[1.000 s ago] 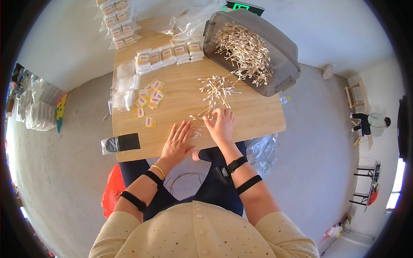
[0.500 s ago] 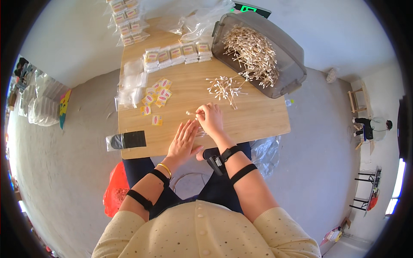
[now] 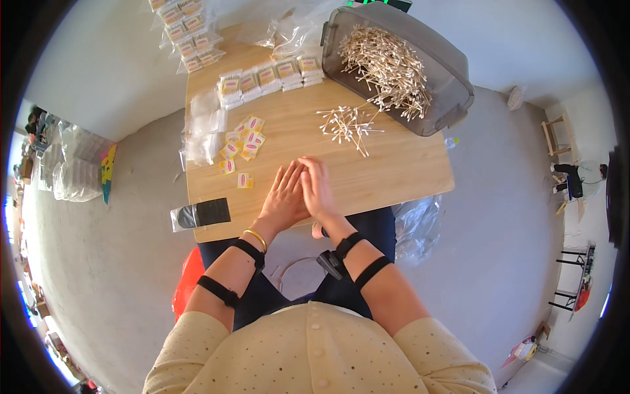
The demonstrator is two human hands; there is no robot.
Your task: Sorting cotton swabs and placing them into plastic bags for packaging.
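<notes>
On the near part of the wooden table, my left hand (image 3: 287, 195) lies flat with its fingers stretched forward. My right hand (image 3: 319, 190) is pressed against its right side, fingers long and slightly curved over. Whatever is beneath the two palms is hidden. Beyond them is a loose heap of cotton swabs (image 3: 348, 127). To the left of my hands lie small yellow and white printed cards (image 3: 245, 180), one apart from a scattered pile. A stack of clear plastic bags (image 3: 205, 121) sits by the table's left edge.
A grey tub (image 3: 453, 85) full of cotton swabs lies tilted at the far right. Packed swab bags (image 3: 268, 77) stand in a row at the back, with more stacked at far left. A black item in clear wrapping (image 3: 202, 213) overhangs the near left table edge (image 3: 223, 233).
My right hand has let go of its pinch on a cotton swab and straightened against my left hand. That swab no longer shows. The whole view has shifted slightly.
</notes>
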